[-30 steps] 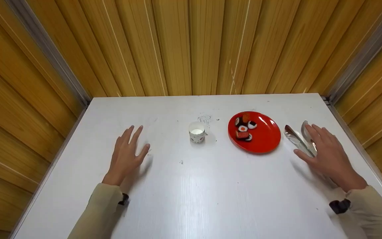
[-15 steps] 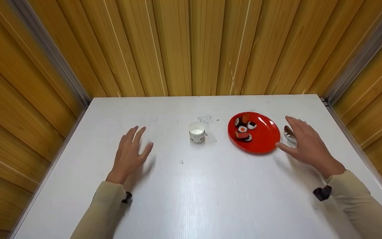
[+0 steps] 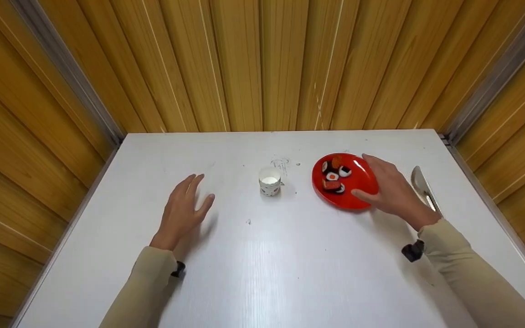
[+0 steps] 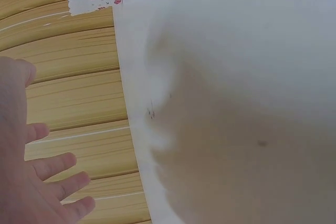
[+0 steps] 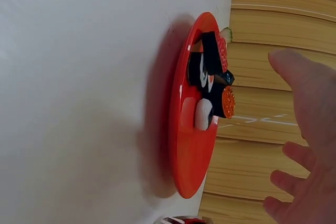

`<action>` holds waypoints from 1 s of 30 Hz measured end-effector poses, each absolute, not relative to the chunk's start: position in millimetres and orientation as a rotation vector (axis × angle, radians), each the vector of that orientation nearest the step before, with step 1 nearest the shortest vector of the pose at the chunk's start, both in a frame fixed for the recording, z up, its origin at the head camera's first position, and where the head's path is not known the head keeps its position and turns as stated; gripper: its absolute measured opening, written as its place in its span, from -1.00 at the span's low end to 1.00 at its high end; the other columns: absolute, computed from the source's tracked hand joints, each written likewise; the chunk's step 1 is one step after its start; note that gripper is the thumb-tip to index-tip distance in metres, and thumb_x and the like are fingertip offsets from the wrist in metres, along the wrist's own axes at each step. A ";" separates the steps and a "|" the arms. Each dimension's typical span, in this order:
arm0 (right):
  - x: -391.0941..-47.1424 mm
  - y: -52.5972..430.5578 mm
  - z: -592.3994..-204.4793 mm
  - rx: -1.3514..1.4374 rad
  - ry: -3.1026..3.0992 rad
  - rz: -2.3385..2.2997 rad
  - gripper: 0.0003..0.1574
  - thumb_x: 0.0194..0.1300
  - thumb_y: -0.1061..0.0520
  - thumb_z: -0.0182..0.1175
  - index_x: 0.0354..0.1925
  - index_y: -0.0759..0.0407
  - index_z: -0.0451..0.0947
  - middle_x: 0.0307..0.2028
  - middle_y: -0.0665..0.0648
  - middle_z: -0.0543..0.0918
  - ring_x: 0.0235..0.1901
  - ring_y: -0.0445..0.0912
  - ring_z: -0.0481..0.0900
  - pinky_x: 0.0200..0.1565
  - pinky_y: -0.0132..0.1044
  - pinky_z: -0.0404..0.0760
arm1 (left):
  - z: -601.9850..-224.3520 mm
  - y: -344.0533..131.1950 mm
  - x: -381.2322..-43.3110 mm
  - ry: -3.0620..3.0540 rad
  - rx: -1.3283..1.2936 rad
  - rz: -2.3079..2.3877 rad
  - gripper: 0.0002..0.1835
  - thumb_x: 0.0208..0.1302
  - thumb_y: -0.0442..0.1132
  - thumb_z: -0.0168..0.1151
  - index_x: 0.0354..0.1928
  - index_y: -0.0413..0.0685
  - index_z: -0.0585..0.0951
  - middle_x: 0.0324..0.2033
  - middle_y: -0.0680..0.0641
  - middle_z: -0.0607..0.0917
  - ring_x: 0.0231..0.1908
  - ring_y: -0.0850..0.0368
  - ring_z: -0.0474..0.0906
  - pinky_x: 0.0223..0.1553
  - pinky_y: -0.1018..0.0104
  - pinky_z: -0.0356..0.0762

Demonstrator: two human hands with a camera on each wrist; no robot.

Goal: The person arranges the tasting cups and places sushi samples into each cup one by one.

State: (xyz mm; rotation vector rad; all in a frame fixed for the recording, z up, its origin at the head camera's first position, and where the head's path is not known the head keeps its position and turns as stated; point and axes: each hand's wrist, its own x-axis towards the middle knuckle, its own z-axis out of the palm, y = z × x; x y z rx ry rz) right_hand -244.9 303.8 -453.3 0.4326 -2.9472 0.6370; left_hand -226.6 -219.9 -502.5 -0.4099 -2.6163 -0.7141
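Observation:
Above the right part of a red plate hovers my right hand, its fingers extended and thumb apart, holding nothing. Several sushi pieces lie grouped on the plate's left half; in the right wrist view, one has an orange roe top and another is a white-and-black piece. My left hand is over the table at left, fingers spread and relaxed, with nothing in it. A small white paper cup with a printed pattern stands upright between the two hands.
Shiny metal cutlery lies right of the plate, partly hidden behind my right hand and wrist. The white table is bordered by wood-patterned walls at the back and both sides.
My right hand has moved left from over the cutlery to above the plate, uncovering part of the cutlery. My left hand has shifted slightly right. The plate and cup have stayed put.

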 end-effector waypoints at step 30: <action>-283.0 194.7 -471.3 0.611 -3.006 0.822 0.26 0.22 -0.28 0.44 0.63 -0.01 -0.01 0.54 0.13 0.21 0.50 0.14 0.14 0.29 0.26 0.41 | -506.9 -194.3 -234.5 -2.665 -0.352 -0.889 -0.33 0.47 0.16 0.18 0.43 -0.10 0.41 0.37 -0.18 0.48 0.37 -0.17 0.38 0.33 -0.15 0.36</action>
